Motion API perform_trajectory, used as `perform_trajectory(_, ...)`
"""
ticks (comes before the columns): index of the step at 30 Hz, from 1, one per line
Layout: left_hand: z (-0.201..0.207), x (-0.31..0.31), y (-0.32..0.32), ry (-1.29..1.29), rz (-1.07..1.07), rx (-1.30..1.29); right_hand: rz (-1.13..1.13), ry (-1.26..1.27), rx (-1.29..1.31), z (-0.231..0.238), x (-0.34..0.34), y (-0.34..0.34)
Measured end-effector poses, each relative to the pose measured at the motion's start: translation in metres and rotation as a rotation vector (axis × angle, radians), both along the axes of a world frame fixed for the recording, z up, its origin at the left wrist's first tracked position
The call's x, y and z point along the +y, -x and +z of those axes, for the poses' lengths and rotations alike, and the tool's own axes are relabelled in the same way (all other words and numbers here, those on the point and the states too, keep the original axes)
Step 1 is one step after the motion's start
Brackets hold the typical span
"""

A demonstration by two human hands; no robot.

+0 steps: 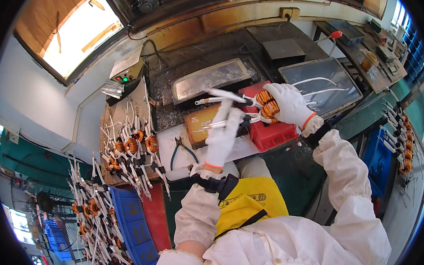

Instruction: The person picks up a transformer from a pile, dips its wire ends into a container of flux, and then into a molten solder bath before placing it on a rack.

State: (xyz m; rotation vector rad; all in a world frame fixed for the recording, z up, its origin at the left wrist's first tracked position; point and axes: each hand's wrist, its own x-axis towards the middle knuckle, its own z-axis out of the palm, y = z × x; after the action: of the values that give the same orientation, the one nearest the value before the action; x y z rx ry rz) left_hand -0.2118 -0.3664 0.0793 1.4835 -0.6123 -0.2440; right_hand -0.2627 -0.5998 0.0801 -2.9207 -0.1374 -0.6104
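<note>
My right hand point(290, 104), in a white glove with an orange cuff edge, is closed round a choke coil point(269, 106) with orange copper windings. White leads with black sleeves point(247, 101) reach from the coil toward the left, and some carry metal lugs. Among these leads is my left hand point(221, 138), also gloved. Motion smears its fingers, so whether they grip a lead is unclear. Beneath the coil stands a red plastic box point(271, 135). A yellowish block in a dark frame point(200, 123) lies beside it, close behind my left hand.
Green-handled cutters point(182, 152) lie left of my left hand. More coils point(131, 146) cover the bench's left side; a blue crate point(133, 224) holds many more. Behind are a long metal-rimmed tray point(212, 79), a glass-topped tray point(327, 86) and a box with a green light point(127, 73).
</note>
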Motion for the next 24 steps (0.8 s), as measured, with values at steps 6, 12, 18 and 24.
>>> perform_trajectory(6,0.020,-0.027,0.008,-0.184,0.139,-0.628,0.004,0.018,-0.007,-0.001,0.000,0.000)
perform_trajectory(12,-0.030,-0.002,-0.002,0.131,0.206,0.331,0.000,0.020,0.018,-0.003,-0.001,-0.001)
perform_trajectory(18,-0.060,0.005,-0.011,-0.023,0.262,0.035,-0.013,-0.036,0.002,-0.001,0.002,0.001)
perform_trajectory(24,-0.079,0.000,-0.031,0.608,-0.016,0.781,-0.031,-0.068,0.034,0.000,0.005,0.000)
